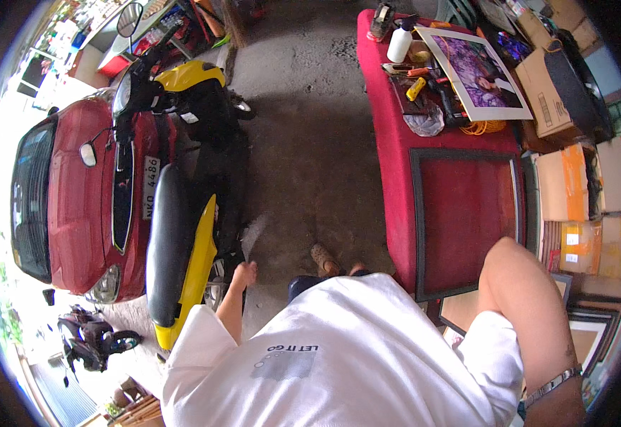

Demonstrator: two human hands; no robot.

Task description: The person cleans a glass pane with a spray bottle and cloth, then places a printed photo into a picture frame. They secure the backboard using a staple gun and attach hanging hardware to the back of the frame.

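Note:
My left hand [246, 273] hangs low beside the yellow-and-black motorcycle [171, 249], its fingers curled in and nothing seen in them. It is nearest to the motorcycle's lower side, with a gap between. My right arm is bent, the elbow over the near edge of a glass-fronted dark frame [419, 213]. That frame lies flat on a table with a red cloth [389, 160]. Past the bracelet or watch [554, 386], only the start of my right hand [560, 415] shows; its fingers are cut off by the lower edge.
A red car [82, 192] stands behind the motorcycle. On the table's far end are a white bottle [399, 44], a cordless drill [447, 99], orange cord [483, 128] and a matted photo print [478, 75]. Cardboard boxes [560, 181] and stacked frames [595, 327] line the right.

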